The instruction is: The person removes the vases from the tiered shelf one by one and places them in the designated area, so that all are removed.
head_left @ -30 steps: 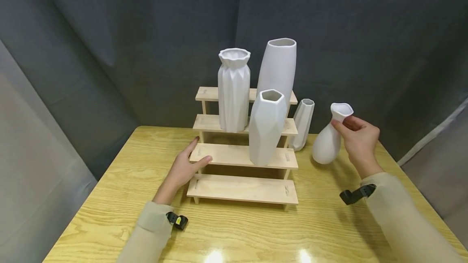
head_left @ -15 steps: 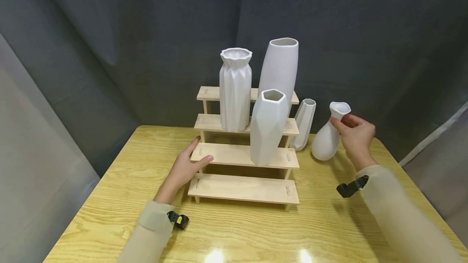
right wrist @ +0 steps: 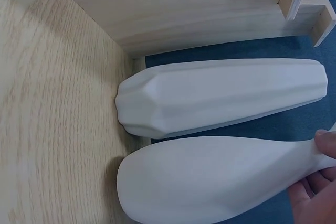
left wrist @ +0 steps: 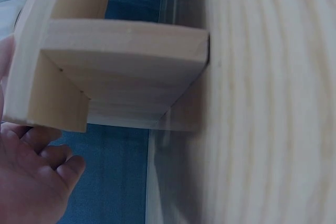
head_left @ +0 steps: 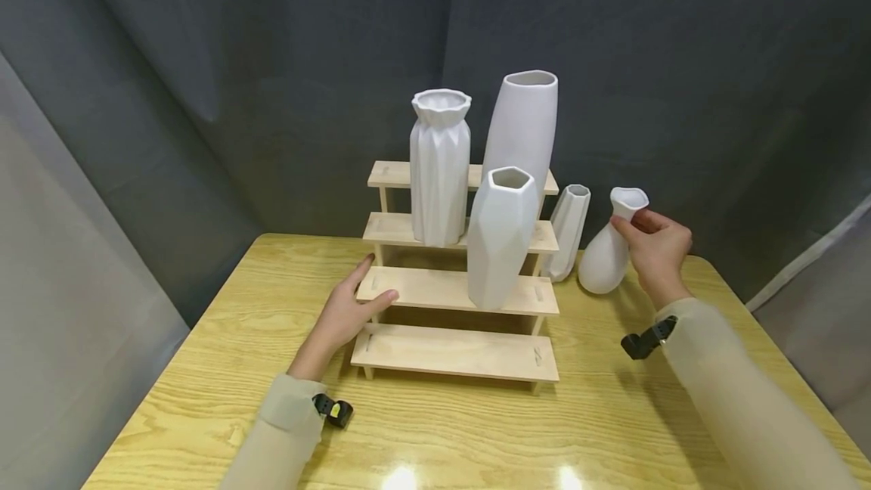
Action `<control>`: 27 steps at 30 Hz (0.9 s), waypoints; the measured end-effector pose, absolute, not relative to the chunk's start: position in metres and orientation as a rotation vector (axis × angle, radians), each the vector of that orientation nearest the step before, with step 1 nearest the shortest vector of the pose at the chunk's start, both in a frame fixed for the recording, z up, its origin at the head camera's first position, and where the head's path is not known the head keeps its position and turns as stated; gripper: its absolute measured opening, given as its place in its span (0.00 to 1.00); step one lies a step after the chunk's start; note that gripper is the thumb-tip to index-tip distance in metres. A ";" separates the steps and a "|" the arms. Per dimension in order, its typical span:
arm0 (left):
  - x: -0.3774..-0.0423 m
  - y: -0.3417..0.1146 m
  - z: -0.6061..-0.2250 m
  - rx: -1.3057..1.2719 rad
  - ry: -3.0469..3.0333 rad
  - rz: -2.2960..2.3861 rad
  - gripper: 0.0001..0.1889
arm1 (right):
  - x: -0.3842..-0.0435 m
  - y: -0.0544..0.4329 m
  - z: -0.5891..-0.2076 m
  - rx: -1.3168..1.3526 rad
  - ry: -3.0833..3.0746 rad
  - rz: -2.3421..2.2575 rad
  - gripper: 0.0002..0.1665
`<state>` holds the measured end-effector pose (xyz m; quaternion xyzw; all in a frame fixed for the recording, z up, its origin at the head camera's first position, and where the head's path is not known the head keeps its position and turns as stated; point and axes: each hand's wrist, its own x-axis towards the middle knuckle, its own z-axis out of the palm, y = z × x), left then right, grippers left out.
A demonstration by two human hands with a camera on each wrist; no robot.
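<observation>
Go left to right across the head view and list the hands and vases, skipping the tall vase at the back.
Left hand, ruffled-rim pleated vase, faceted pentagonal-mouthed vase, slim fluted vase, pear-shaped vase, right hand.

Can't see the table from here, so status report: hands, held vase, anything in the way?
Left hand spread at left end of stepped stand. Right hand pinching flared vase by neck. Slim faceted vase between it and stand.

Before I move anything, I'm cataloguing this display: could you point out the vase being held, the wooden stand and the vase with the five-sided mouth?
Held vase (head_left: 603, 260): head view, rounded belly.
Wooden stand (head_left: 430, 289): head view, second shelf from the bottom.
Five-sided-mouth vase (head_left: 500, 240): head view, faceted body.
</observation>
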<state>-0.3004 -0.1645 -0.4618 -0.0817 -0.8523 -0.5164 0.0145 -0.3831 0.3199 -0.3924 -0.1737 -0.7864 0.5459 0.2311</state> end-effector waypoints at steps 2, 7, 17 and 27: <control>-0.301 -0.164 -0.462 -0.249 -2.652 -1.612 0.52 | -0.386 0.320 -0.393 -0.476 -2.161 1.491 0.35; -0.301 -0.164 -0.462 -0.235 -2.655 -1.611 0.52 | -0.391 0.318 -0.395 -0.466 -2.143 1.480 0.33; -0.302 -0.165 -0.462 -0.241 -2.652 -1.610 0.53 | -0.399 0.315 -0.397 -0.451 -2.148 1.451 0.33; -0.300 -0.165 -0.462 -0.249 -2.652 -1.605 0.53 | -0.403 0.316 -0.401 -0.482 -2.154 1.477 0.33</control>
